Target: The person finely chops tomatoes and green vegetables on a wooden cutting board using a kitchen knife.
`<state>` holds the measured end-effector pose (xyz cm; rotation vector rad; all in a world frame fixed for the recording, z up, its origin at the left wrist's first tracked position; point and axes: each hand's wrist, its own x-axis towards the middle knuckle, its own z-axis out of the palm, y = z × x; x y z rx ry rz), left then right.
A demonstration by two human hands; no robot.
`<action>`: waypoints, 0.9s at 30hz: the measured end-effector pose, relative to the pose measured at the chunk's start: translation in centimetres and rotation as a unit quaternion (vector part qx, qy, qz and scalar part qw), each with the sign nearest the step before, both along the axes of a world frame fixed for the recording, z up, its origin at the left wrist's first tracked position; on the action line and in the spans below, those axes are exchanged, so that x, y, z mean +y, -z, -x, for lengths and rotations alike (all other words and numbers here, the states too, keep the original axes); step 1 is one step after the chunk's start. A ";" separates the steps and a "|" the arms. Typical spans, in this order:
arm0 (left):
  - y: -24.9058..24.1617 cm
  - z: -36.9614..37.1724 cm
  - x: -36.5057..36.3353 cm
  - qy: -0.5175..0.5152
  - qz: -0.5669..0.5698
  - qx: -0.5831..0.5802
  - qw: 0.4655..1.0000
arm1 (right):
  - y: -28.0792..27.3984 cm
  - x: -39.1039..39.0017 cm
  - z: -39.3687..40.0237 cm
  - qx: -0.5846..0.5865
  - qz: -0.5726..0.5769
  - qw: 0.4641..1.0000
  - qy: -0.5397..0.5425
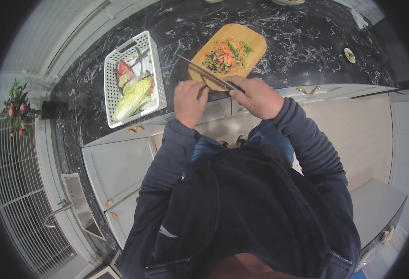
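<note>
My right hand (259, 97) is closed around the handle of a kitchen knife (204, 72). Its blade points up and to the left across the near end of a wooden cutting board (253, 39). Chopped vegetables (227, 55), orange, green and dark pieces, lie heaped on the board. My left hand (190, 103) is at the board's near left corner, just below the blade, with its fingers curled together. A small dark strip shows near those fingertips; whether they grip it is hidden.
Left of the board stands a white perforated basket (110, 95) holding leafy cabbage (132, 97) and a red-topped item (124, 72). A small dish (349, 56) sits on the black marbled counter (302, 51) to the right. A sink (81, 204) and potted plant (17, 109) are at far left.
</note>
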<state>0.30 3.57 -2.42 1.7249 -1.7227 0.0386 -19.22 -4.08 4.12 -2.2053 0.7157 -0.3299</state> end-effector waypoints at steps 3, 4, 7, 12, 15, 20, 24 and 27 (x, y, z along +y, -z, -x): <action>-0.5 0.5 0.2 -0.004 -0.060 -0.051 0.997 | 0.0 -0.1 -0.4 -0.002 -0.002 1.000 -0.001; -0.3 0.5 0.2 0.002 -0.056 -0.074 0.996 | -0.2 -0.2 -0.5 -0.003 -0.029 1.000 0.004; 0.1 0.2 -0.2 0.021 -0.043 -0.114 0.992 | -0.4 -0.5 -0.4 0.000 -0.068 0.997 0.025; -0.3 0.1 -0.3 0.007 -0.046 -0.101 0.994 | -1.6 -0.2 0.5 0.008 -0.113 0.992 0.050; 0.2 0.3 0.3 -0.045 -0.039 -0.066 0.996 | -2.2 0.4 1.0 0.013 -0.157 0.986 0.045; 1.6 1.5 0.1 -0.089 0.019 -0.091 0.992 | -2.7 0.2 1.7 0.058 -0.135 0.989 -0.002; 1.0 2.5 -0.4 -0.108 0.012 -0.100 0.989 | -2.0 -0.4 1.0 0.088 -0.076 0.993 -0.038; 1.0 2.9 -0.7 -0.098 0.020 -0.098 0.990 | -1.1 -0.5 0.1 0.115 -0.047 0.992 -0.020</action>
